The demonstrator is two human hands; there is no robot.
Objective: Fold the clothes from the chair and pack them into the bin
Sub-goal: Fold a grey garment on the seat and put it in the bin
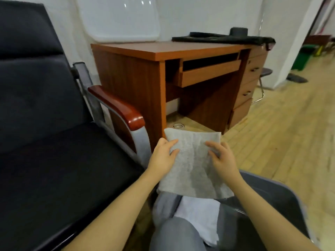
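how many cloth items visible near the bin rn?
3. A grey folded cloth held flat between left hand and right hand; a white cloth and a grey garment below it. More may be hidden underneath.

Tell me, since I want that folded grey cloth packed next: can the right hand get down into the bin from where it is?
Probably yes. The right hand holds the grey cloth just above the bin, whose open top faces up. Only clothes already packed, like the white piece, lie below it.
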